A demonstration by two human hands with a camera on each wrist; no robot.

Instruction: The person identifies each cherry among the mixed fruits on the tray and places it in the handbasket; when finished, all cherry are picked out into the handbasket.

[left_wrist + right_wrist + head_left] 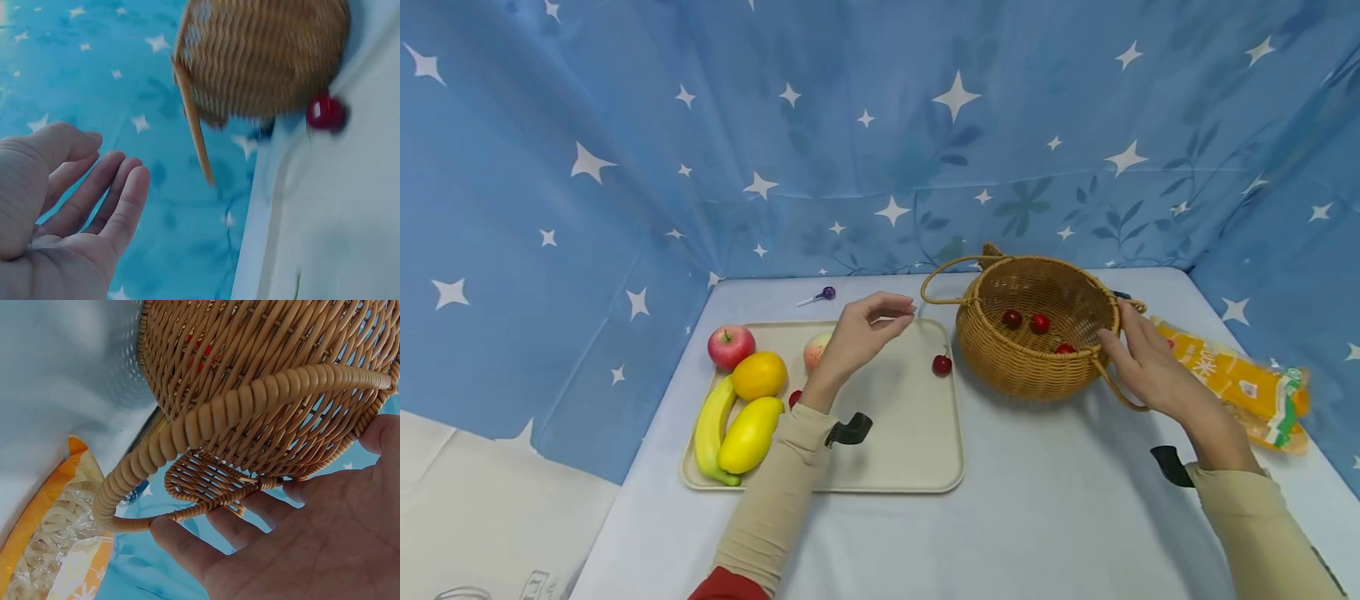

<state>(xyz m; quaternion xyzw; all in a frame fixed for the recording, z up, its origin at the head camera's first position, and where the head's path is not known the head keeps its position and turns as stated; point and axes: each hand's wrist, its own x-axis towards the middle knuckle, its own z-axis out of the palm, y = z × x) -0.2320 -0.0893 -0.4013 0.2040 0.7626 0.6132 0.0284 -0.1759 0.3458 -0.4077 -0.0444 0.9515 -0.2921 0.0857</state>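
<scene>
Head view angled forward and down, wrist views closer, all sharing basket (1026,377)

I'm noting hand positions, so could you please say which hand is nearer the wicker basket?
The right hand: it touches the wicker basket at its rim. The left hand appears over the tray, left of the basket and apart from it.

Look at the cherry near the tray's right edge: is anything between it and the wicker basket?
Only the tray's raised rim lies between the cherry and the wicker basket. Nothing else visible blocks the gap.
</scene>
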